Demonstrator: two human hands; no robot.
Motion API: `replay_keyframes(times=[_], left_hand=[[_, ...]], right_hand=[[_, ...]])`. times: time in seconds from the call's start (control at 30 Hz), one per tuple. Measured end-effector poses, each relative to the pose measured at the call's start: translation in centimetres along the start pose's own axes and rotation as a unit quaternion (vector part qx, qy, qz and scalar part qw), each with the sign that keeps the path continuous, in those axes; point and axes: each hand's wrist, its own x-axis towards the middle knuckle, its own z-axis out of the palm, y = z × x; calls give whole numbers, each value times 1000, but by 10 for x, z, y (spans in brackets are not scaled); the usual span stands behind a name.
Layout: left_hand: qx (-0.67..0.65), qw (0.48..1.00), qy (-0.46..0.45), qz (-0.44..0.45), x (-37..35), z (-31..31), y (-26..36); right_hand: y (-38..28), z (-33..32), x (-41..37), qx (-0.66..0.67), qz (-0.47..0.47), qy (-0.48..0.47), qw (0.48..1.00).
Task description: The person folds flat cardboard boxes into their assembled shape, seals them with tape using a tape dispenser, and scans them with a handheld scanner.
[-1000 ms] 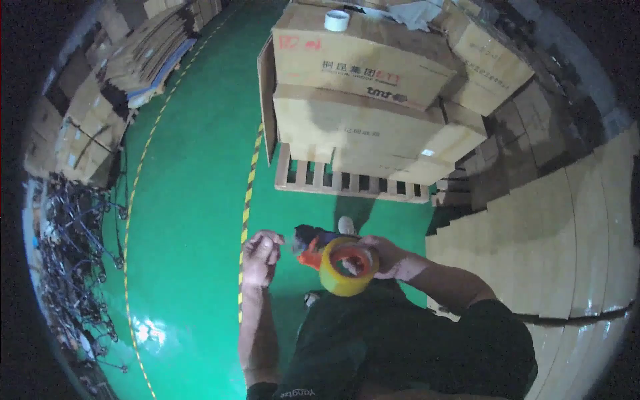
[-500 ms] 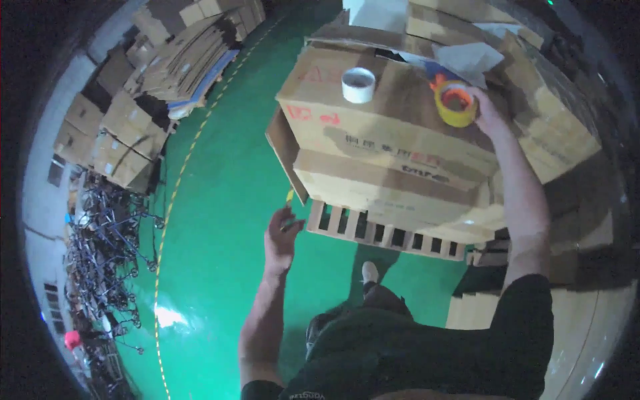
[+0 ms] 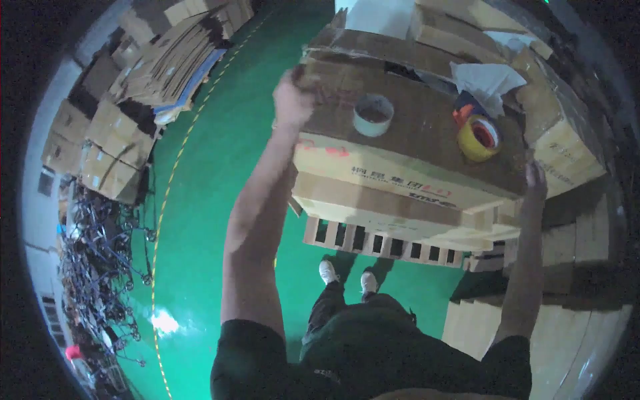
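Observation:
A large cardboard box (image 3: 407,147) with printed lettering and red marks stands in front of me. My left hand (image 3: 293,103) has its fingers closed over the box's far left edge. At the near right corner is my right hand (image 3: 535,179), gripping the box edge, with some of its fingers hidden. On the box top lie a roll of white tape (image 3: 363,125) and an orange-handled tape dispenser (image 3: 461,115) loaded with a roll of yellow tape (image 3: 470,148). Neither hand touches the tapes.
Under the box is a slatted pallet (image 3: 380,245). Crumpled white sheeting (image 3: 490,83) and more cartons (image 3: 563,133) crowd the back and right. Flattened cardboard (image 3: 167,70) is stacked at far left, above a tangle of dark metal parts (image 3: 100,260). A yellow line (image 3: 157,267) crosses the green floor.
My right hand has let go of the tape dispenser, which now rests on the box, and moved to the right corner. My left hand has risen from below to the box's left edge.

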Motion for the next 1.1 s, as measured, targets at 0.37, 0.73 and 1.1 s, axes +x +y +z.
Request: replay_keyframes(times=[0.37,0.73,1.1], left_hand=[[-134,912,-159,-353,-131,-58,-157],[-286,904,-210,-239,-89,-129,-186],[-12,943,-234,-237,-67,-143,-239]], right_hand=[[75,84,-232,91,373,-165,908],[-9,149,-233,-122,187,-389,894],[-11,174,-260,-153,198,-454,855]])
